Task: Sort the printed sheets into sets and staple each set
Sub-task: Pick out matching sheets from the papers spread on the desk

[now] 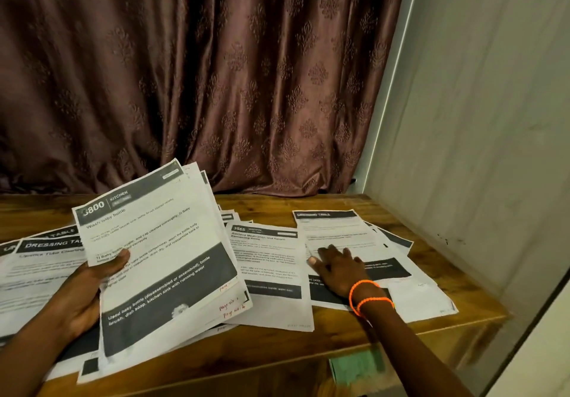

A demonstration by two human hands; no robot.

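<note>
I see a brown patterned curtain [216, 73] behind the wooden table [431, 332] and a pale wall [478, 119] closing in on the right, just beside the table's edge. Printed sheets cover most of the top: a pile at left [34, 270], a middle sheet headed 3565 [268, 258], and a right pile [354, 236] fanned toward the wall. My left hand [83, 292] grips a fanned stack [163, 261] raised off the table, its long axis tilted up and to the right. My right hand [339, 267] lies flat, fingers spread, on the right pile. A green object [354, 366] sits below the near edge.
</note>
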